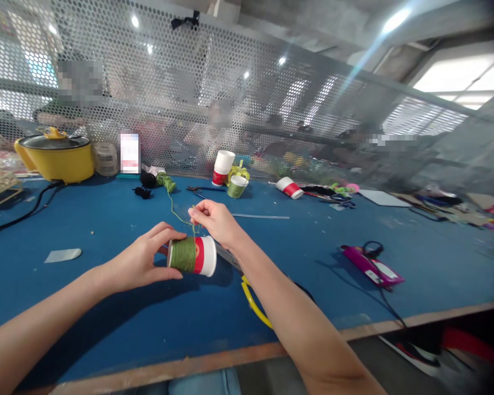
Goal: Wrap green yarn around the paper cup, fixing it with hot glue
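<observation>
Yellow cooking pot [55,156] stands far left on the blue counter [107,318]. My left hand [142,262] is closed around the paper cup [201,256], which lies sideways low over the counter, and green yarn [183,254] covers its left half. My right hand [216,219] pinches the yarn just above the cup. I judge the winding is half done. Another turn needs the yarn tight, close beside the last one. A purple tool [372,266] lies well apart on the right.
</observation>
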The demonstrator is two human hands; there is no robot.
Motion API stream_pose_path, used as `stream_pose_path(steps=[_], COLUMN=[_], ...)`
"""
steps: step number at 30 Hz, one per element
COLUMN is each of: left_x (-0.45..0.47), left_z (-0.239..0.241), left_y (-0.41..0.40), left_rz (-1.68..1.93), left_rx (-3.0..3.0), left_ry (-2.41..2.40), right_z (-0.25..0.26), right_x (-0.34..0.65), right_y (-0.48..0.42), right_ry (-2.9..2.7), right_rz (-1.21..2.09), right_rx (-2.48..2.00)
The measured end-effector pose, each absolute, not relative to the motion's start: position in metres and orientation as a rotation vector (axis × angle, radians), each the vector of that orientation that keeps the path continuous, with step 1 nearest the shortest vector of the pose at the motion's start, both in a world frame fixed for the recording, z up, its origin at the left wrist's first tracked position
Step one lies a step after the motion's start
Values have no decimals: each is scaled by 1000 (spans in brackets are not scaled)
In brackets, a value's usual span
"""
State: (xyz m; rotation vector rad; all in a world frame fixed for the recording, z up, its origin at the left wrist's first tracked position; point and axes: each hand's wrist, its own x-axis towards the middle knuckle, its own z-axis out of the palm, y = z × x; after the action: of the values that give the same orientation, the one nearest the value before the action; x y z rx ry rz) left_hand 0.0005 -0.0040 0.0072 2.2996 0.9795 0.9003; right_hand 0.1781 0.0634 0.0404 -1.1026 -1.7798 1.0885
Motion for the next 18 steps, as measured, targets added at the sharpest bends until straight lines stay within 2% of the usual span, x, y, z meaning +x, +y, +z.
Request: stream_pose_path(steps=[18], left_x=[2], left_z=[2], left_y=[-5], left_rz=[974], left_rx=[2639], left_ry=[1032], right_z=[40], right_x=[180], right_y=[59], right_ry=[-1891], right_rz=[1094], right_rx=[-1166])
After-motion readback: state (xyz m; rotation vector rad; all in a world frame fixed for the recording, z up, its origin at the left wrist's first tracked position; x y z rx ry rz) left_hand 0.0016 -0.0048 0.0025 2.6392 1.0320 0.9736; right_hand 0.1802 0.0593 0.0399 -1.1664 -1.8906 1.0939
